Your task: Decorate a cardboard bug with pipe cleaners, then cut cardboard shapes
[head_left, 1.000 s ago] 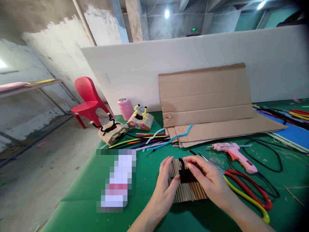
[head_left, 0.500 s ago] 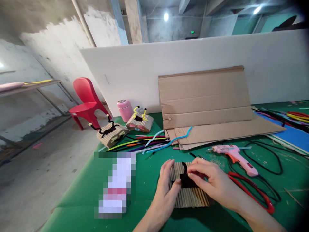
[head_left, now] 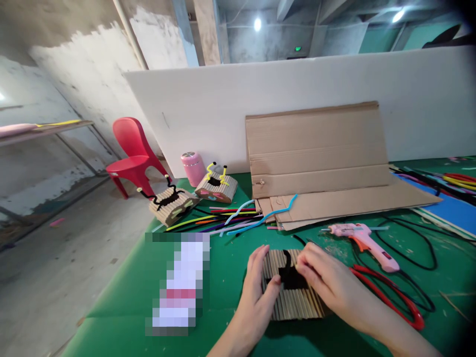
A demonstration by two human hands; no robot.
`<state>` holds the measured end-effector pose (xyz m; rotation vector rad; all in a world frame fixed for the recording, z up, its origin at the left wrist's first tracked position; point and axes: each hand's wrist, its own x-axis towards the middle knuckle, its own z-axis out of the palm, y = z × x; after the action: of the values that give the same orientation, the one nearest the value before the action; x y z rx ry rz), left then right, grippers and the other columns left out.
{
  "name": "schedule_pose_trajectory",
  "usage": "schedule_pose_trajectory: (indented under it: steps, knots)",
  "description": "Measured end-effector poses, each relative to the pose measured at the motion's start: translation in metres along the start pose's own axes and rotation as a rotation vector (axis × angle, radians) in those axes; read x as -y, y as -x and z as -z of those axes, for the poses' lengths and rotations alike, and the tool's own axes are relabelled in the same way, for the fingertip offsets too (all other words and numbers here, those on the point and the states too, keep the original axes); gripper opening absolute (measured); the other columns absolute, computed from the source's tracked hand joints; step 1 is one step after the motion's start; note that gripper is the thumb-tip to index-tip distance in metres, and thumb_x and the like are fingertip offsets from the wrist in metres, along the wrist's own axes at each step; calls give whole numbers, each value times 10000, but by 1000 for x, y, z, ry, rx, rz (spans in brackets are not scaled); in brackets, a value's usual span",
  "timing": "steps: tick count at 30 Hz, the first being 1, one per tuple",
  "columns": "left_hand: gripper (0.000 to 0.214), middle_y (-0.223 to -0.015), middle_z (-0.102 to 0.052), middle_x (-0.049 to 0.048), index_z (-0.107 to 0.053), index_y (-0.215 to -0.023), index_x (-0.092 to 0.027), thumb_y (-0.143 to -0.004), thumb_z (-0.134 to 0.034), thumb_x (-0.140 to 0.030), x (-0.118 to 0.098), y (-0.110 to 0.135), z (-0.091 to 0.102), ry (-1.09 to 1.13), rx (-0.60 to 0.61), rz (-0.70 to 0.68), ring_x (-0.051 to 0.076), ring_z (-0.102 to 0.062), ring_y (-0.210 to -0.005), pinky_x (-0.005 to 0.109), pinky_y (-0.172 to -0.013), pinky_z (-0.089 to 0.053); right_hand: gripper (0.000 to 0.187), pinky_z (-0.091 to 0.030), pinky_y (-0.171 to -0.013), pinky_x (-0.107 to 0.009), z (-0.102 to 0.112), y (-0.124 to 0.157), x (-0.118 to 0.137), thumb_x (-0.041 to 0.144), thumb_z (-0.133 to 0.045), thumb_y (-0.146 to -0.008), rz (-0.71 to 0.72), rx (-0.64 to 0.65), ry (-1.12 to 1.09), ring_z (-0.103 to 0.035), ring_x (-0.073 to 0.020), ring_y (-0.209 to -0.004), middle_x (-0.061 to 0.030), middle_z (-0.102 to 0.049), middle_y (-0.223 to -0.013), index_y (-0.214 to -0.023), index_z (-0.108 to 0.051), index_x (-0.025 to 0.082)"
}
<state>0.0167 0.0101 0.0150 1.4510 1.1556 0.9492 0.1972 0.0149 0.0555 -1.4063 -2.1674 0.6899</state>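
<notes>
A small corrugated cardboard box [head_left: 295, 303] with a dark opening in its top lies on the table in front of me. My left hand [head_left: 258, 285] grips its left side, thumb at the edge of the opening. A curved black pipe cleaner [head_left: 287, 259] stands up from the box beside the opening. My right hand [head_left: 325, 277] is at the box's right side, its fingers pinched together near the far right edge of the opening. What those fingertips hold, if anything, is hidden.
A pink glue gun [head_left: 366, 243] and red-handled scissors [head_left: 394, 297] lie right of my hands. Beyond are colourful pipe cleaners [head_left: 230, 218], folded cardboard [head_left: 316, 148], two similar boxes [head_left: 173, 206] with antennae and a pink cylinder [head_left: 193, 171]. A red chair [head_left: 130, 148] stands left.
My right hand has shifted a little right, away from the curved black pipe cleaner, and its fingers are more curled. My left hand keeps its hold on the box.
</notes>
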Motion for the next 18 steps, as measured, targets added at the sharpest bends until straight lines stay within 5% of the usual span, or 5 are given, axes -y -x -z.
schedule_pose_trajectory:
  steps: [5,11,18]
  knots:
    - [449,-1367,-337,96,-375,-1267,-199,-830,-441,-278,0,0,0,6,-10,-7,227,-248,-1293,420,-1085,-137,277,-391,-626,-285,8,4,-7,291,-278,-929,-67,-133,-91,-481,-151,-685,-1,-460,-730,-705,-419,211]
    - [456,-1370,-325,115,-362,-1270,-173,-831,-435,-271,1,-1,0,-7,0,-15,236,-248,-1291,423,-1083,-143,130,-378,-595,-255,10,8,6,266,-491,-845,-15,130,-8,-516,-142,-699,2,-518,-772,-748,-560,214]
    - [448,-1353,-358,99,-381,-1267,-202,-826,-449,-247,5,0,-1,7,-23,-37,228,-275,-1279,430,-1078,-161,172,-362,-567,-245,-3,7,11,182,-457,-845,19,73,94,-524,-147,-700,-6,-535,-740,-697,-541,195]
